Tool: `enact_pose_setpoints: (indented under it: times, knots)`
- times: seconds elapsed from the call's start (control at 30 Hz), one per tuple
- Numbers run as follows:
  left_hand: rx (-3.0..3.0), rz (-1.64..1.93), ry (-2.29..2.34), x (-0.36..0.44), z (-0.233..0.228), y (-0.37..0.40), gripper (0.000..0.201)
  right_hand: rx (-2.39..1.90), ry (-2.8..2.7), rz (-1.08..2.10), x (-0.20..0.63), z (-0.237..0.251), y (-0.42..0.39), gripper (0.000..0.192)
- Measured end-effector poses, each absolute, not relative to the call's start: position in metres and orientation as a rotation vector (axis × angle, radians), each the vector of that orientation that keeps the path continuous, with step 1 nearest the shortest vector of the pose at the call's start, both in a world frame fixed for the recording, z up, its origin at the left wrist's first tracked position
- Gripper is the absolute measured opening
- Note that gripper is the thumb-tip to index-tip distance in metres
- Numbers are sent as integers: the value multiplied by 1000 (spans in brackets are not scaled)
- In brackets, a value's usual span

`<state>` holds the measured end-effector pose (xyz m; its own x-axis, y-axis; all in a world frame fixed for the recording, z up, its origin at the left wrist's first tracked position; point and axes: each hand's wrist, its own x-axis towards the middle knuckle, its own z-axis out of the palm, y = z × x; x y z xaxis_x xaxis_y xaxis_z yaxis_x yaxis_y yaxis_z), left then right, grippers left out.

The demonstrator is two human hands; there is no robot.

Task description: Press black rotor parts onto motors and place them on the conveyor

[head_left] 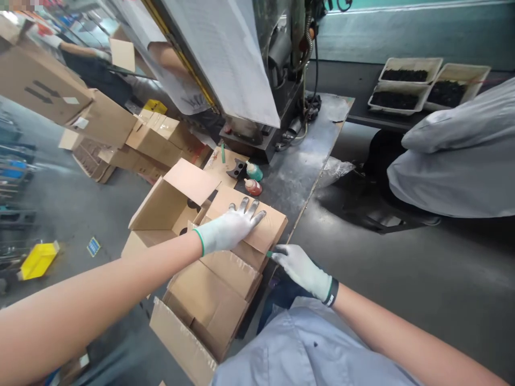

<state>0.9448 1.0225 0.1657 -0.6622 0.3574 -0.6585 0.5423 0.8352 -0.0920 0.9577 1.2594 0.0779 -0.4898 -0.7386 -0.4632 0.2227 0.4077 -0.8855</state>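
My left hand (230, 227), in a white glove, lies flat with fingers spread on a folded flap of a brown cardboard box (209, 289) that sits on the edge of a dark metal bench (298, 166). My right hand (300, 267), also gloved, grips the box's right edge near that flap, fingers curled around the cardboard. The box's far flaps (177, 198) stand open and small dark parts show inside. A green bottle (254, 171) and a red bottle (253, 187) lie on the bench just beyond the box.
A large press machine (249, 69) stands at the back of the bench. Stacked cardboard boxes (100, 123) fill the left. White trays of dark parts (406, 86) sit far right beside grey sacks (454, 155). A yellow bin (38, 260) is on the floor. Another person's arm (80, 50) shows upper left.
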Motion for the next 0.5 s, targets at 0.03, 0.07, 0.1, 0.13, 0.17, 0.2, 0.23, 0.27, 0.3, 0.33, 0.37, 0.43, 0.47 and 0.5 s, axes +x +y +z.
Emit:
enact_pose_setpoints:
  times: [0.03, 0.07, 0.1, 0.13, 0.17, 0.2, 0.23, 0.27, 0.3, 0.33, 0.37, 0.43, 0.47, 0.5]
  knots:
    - [660, -364, 2370, 946, 164, 1021, 98, -448, 1690, -1248, 956, 78, 1258, 34]
    - [661, -358, 2377, 947, 162, 1020, 99, -447, 1676, -1244, 955, 79, 1258, 35]
    - [658, -352, 2379, 947, 160, 1018, 101, -450, 1659, -1245, 953, 80, 1258, 35]
    - [652, -343, 2378, 948, 158, 1017, 104, -451, 1636, -1248, 951, 81, 1258, 35]
    - [645, -331, 2380, 949, 156, 1015, 107, -447, 1609, -1251, 950, 82, 1258, 35]
    - [639, -319, 2384, 950, 155, 1014, 109, -436, 1578, -1257, 948, 83, 1259, 35]
    - [637, -306, 2390, 950, 153, 1013, 111, -427, 1543, -1263, 946, 84, 1259, 34]
    - [638, -295, 2397, 950, 153, 1012, 112, -418, 1511, -1265, 945, 84, 1259, 34]
    - [638, -286, 2403, 951, 152, 1011, 112, -413, 1495, -1264, 944, 84, 1258, 34]
    - [637, -280, 2405, 951, 153, 1011, 111, -417, 1497, -1257, 943, 84, 1257, 34]
    - [636, -274, 2406, 951, 153, 1010, 111, -428, 1515, -1243, 943, 83, 1255, 34]
    - [634, -266, 2411, 951, 154, 1011, 110, -454, 1576, -1194, 943, 83, 1250, 34]
    - [632, -262, 2414, 951, 154, 1011, 109, -464, 1606, -1166, 943, 84, 1248, 33]
    - [631, -255, 2415, 951, 154, 1011, 108, -470, 1627, -1137, 942, 85, 1247, 32]
